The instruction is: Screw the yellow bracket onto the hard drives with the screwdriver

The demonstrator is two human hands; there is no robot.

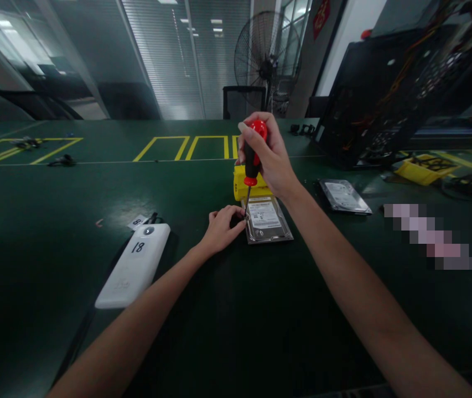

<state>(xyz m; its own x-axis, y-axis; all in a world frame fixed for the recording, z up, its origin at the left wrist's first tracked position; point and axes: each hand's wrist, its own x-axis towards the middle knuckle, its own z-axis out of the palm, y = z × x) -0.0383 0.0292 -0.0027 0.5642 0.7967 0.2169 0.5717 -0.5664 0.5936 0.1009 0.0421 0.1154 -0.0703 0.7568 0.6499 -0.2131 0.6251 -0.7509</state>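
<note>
My right hand [271, 152] is wrapped round the red and black handle of a screwdriver [253, 160]. The screwdriver stands nearly upright, its thin shaft reaching down to the left edge of a hard drive [266, 224]. That drive lies flat, a white label on its silver face. Beside the screwdriver tip, my left hand [224, 226] has its thumb and fingers curled against the drive's left edge. The fingertips partly hide the spot where the tip meets the drive. Just behind the drive is a yellow box-like object [240, 183], partly covered by my right hand.
A white power bank [136, 268] marked 18, with a cable, lies left of my left arm. Right of my right hand is a second hard drive [346, 196]. Farther right are a yellow tray [422, 170] and a large black computer case [356, 105]. A fan [266, 66] stands beyond the green table [202, 331].
</note>
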